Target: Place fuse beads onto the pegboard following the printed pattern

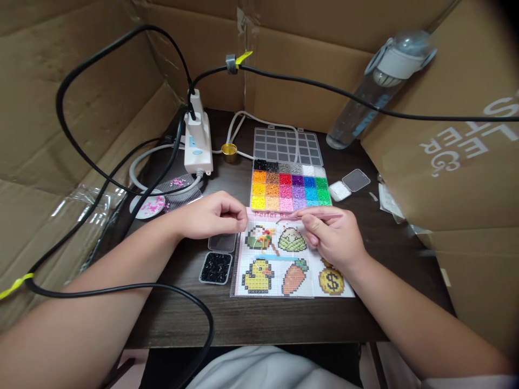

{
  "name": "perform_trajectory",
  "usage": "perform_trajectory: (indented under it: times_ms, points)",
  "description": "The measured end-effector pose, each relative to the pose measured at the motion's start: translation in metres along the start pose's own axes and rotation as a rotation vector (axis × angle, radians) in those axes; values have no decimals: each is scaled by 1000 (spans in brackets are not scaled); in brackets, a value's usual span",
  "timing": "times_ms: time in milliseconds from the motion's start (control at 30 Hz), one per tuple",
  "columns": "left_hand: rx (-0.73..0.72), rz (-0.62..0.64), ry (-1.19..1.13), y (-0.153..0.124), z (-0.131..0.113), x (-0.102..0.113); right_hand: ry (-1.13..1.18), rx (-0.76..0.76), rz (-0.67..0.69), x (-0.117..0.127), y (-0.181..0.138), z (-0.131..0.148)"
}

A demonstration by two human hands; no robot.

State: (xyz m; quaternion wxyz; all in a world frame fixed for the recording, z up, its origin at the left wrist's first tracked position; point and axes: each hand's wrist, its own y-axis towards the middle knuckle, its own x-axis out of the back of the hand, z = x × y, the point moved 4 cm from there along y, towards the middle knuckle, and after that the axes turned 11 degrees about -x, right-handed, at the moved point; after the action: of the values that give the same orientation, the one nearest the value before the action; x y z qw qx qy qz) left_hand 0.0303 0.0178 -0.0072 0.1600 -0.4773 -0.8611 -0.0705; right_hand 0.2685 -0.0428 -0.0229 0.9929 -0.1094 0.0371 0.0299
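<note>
Pink tweezers (290, 218) are being held in a narrow pinch by the right hand (334, 237), lying level over the top edge of the pattern sheet (277, 270), tip toward the part-beaded figure (261, 239). For a clean placement the tip is probably best being lowered straight onto one peg, wrist braced on the sheet. The left hand (213, 215) is being kept curled at the sheet's top left corner, fingertips together; whether anything is being held there cannot be told. A bead at the tip is too small to make out. The sorted bead tray (290, 189) and black bead box (216, 267) are lying near; the coin design is being partly covered by the right wrist.
</note>
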Motion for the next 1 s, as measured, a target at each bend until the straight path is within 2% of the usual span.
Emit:
perform_trajectory:
  times_ms: [167, 433, 1000]
  points:
    - [16, 13, 16, 1, -1, 1, 177, -15, -69, 16, 5, 10]
    - [9, 12, 20, 2, -1, 1, 160, 55, -82, 25, 7, 20]
    - [14, 10, 21, 1, -3, 1, 158, 52, -84, 26, 8, 19]
